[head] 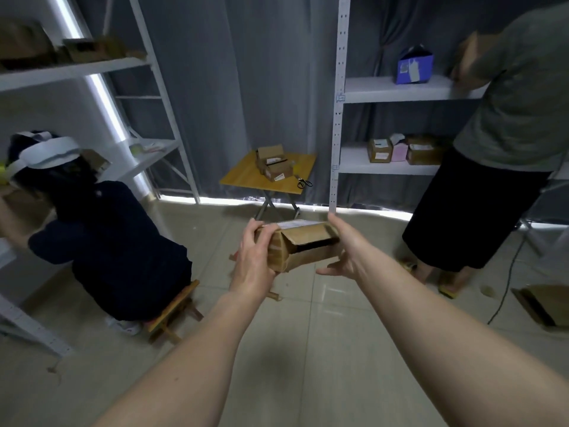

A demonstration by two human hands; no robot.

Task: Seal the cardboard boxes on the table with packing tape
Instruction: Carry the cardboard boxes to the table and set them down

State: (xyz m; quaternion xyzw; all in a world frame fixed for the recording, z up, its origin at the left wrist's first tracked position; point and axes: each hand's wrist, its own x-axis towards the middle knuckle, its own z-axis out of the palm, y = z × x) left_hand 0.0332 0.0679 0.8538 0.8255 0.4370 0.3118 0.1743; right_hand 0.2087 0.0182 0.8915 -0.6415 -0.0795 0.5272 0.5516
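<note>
seated person (pixel 101 241): on a low stool at the left rack, busy with their own stuff, so swing wide of them.

left hand (pixel 255 260): fingers curled round the left end of the box (pixel 303 245), thumb on top. Decent hold, I'd keep it there.

box: up in the air between both hands, mid-room, well short of the table (pixel 246 177). The near flap is gaping open, dark gap showing. I'd press that flap flat before any tape goes near it.

right hand (pixel 341 254): cupping the right end from below, fingers spread and fairly straight, more cradling than gripping. Could slip imo; wrap the thumb over.

table: small wooden folding one by the curtain, couple of boxes (pixel 274 164) on it already, scissors (pixel 304 182) at the right edge. Can't spot any tape from here, so find that first.

standing person (pixel 508 134): at the right shelves, out of the path.
</note>
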